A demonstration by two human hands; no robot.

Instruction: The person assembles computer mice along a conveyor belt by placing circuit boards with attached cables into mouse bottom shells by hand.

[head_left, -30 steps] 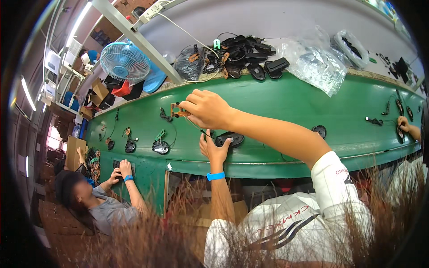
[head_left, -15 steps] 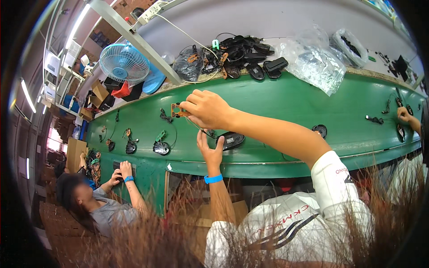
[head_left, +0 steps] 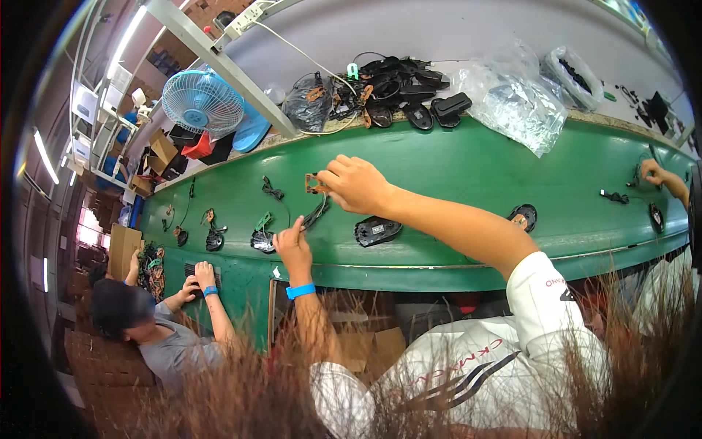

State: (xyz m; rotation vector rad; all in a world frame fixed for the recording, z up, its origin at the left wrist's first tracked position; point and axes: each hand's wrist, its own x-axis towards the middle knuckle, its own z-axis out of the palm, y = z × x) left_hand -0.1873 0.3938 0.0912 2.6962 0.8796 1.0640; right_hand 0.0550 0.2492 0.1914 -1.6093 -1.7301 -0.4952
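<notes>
My right hand [head_left: 358, 184] is closed on a small orange-brown circuit board [head_left: 313, 183], held above the green work surface [head_left: 453, 168]. From the board a black cable [head_left: 316, 214] runs down toward my left hand [head_left: 294, 250]. The left fingers are closed at the lower part of this cable, although their tips are small and partly hidden. Just left of that hand sits a black mouse shell [head_left: 263, 241] with a green board [head_left: 263, 221] at its upper edge. To the right, under my right wrist, lies an open black mouse shell [head_left: 377, 231].
More mouse parts [head_left: 213, 238] lie to the left, and another shell with an orange board [head_left: 522, 217] to the right. Along the back ledge are piled black mouse shells [head_left: 395, 84], clear plastic bags [head_left: 512, 95] and a blue fan [head_left: 201, 101]. Co-workers' hands [head_left: 205, 276] show at both sides.
My left hand has moved left, away from the open mouse shell. My right hand has shifted slightly right and down with the circuit board. The right-hand co-worker's hand has moved up and left.
</notes>
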